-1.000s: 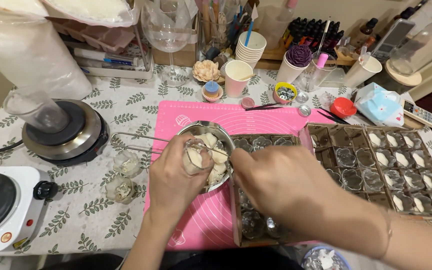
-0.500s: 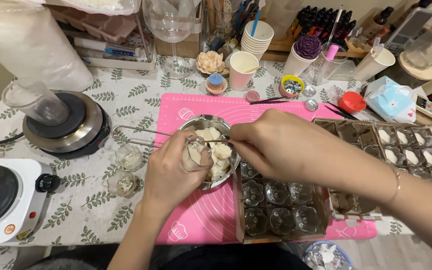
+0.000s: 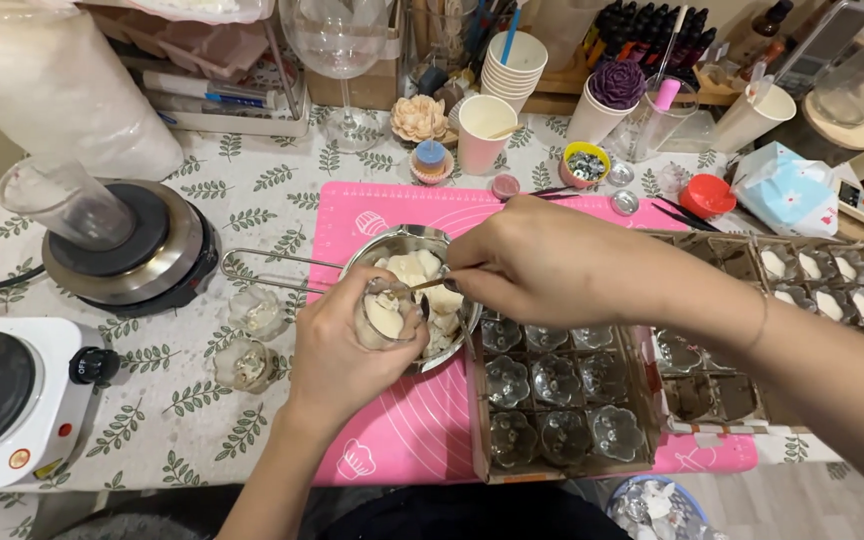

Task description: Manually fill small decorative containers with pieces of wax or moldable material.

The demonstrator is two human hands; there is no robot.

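White wax chunks are lying in the small metal pan [image 3: 407, 262] on the pink mat [image 3: 392, 440]. Left hand [image 3: 337, 350] is gripping a small glass cup [image 3: 384, 315] tilted over the pan, so scrapings are falling inside; right hand [image 3: 542, 265] is pinching a thin stick [image 3: 442, 283] into it.

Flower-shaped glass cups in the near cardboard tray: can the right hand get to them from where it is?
Probably yes. The right hand hovers just behind the glass cups, whose tops are uncovered, but it holds a thin tool.

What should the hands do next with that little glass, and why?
Probably keep prying: the right hand has a thin tool's tip inside the small glass cup, held by the left hand over the metal bowl of white chunks, and white filling remains.
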